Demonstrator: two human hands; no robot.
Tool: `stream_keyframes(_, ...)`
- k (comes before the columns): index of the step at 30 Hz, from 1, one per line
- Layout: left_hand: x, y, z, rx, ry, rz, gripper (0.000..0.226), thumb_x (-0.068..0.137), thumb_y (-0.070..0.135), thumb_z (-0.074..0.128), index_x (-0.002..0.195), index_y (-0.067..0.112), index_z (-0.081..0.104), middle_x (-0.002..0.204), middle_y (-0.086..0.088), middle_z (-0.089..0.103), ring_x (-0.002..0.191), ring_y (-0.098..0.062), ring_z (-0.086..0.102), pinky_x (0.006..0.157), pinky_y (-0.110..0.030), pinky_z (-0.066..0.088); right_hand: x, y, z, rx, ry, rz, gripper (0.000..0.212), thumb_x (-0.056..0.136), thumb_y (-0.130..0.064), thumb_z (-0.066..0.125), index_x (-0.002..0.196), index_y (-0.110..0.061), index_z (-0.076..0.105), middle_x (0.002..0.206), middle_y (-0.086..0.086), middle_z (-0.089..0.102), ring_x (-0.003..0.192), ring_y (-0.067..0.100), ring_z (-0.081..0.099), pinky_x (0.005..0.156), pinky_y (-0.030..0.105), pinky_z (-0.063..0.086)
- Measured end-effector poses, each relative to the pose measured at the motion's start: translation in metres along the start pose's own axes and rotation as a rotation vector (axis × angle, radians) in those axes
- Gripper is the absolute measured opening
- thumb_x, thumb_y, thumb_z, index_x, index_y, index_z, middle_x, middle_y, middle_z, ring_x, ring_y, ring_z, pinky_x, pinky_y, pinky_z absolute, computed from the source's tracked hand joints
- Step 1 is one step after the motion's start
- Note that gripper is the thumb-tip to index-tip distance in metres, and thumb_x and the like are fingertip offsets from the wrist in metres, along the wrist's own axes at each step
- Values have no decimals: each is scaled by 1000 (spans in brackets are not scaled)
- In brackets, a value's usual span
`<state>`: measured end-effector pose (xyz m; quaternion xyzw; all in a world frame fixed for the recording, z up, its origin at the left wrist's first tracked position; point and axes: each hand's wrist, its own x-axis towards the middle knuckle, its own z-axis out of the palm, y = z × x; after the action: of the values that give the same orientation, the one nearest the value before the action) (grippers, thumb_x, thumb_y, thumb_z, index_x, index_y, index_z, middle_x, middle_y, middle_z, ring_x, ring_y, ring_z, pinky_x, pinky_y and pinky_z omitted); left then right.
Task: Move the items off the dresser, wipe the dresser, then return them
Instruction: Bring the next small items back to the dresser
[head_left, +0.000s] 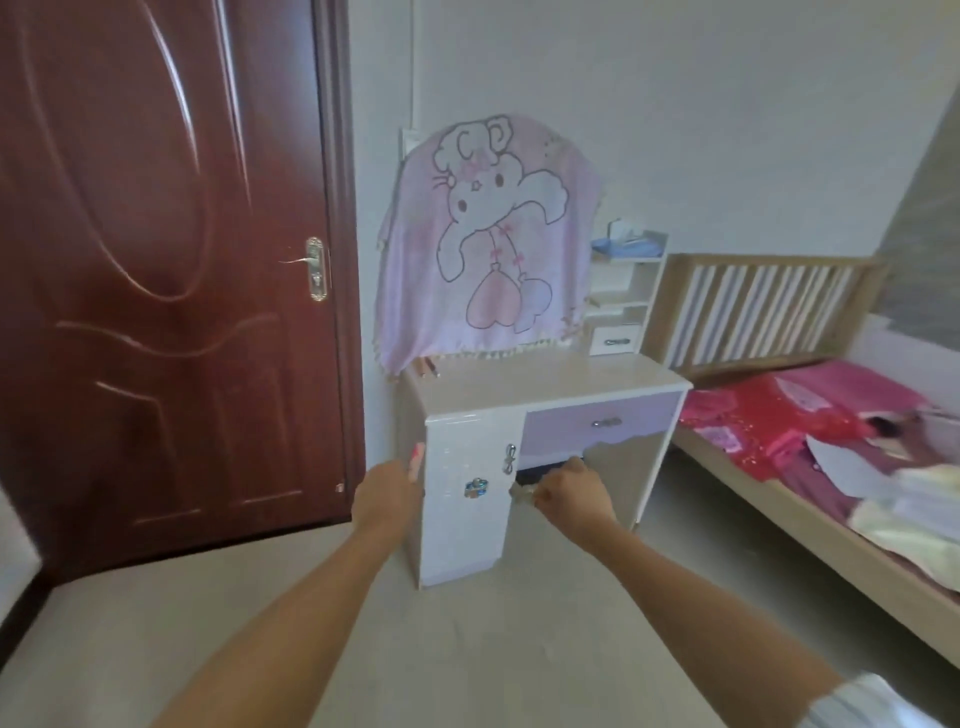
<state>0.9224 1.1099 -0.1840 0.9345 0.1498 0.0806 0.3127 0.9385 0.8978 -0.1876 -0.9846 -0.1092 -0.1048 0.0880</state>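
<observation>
The white and lilac dresser stands against the wall, its mirror covered by a pink cartoon-rabbit cloth. Two pencil-like items lie at the top's back left. My left hand is out in front of the dresser's left cabinet, closed on a small pink object. My right hand is below the lilac drawer, fingers pinched on a small greyish item; what it is I cannot make out.
A dark red door is shut on the left. A side shelf unit with a tissue box on top stands on the dresser's right. A wooden bed with red bedding and papers lies at the right. Pale floor stretches in front.
</observation>
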Motion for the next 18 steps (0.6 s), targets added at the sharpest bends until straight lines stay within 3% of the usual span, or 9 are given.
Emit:
stream_keyframes(2,7,20,20,-5,-20,37,38,98,27,37,107,-2,60,82,-13,61,83,-31,56,69,-30,36,6,25,-2,26,-7,64,23,88,-11,45,89,1,65,81,7,51,108,24,44,80,27,41)
stream_keyframes(5,22,41,40,72,-41,116,37,99,22,33,125,6,54,62,0,38,75,-21,45,68,-29,32,18,49,0,23,-7,105,24,89,-12,46,86,1,65,62,-1,40,106,23,45,75,29,42)
stream_keyframes(8,43,54,54,93,-59,151,36,96,16,36,126,6,53,62,2,34,76,-20,43,67,-28,32,33,63,6,71,-8,120,26,90,-14,46,87,2,66,58,-6,32,105,22,46,76,30,42)
stream_keyframes(12,83,66,72,80,-67,133,36,92,8,39,124,1,52,62,1,35,54,-13,34,64,-28,32,71,74,20,56,-40,129,24,90,-16,46,77,-2,62,69,6,52,95,22,42,71,29,37)
stream_keyframes(15,131,72,82,62,-63,107,36,93,10,38,125,-1,50,61,-1,35,54,-13,33,60,-29,31,120,80,30,15,-38,75,21,89,-13,46,71,-7,55,57,1,33,86,21,38,65,28,25)
stream_keyframes(18,171,78,79,17,-74,87,37,89,6,40,124,0,52,63,0,37,60,-17,40,55,-27,32,164,83,32,-53,-26,-1,19,87,-11,50,68,-9,50,59,3,38,90,22,43,64,29,23)
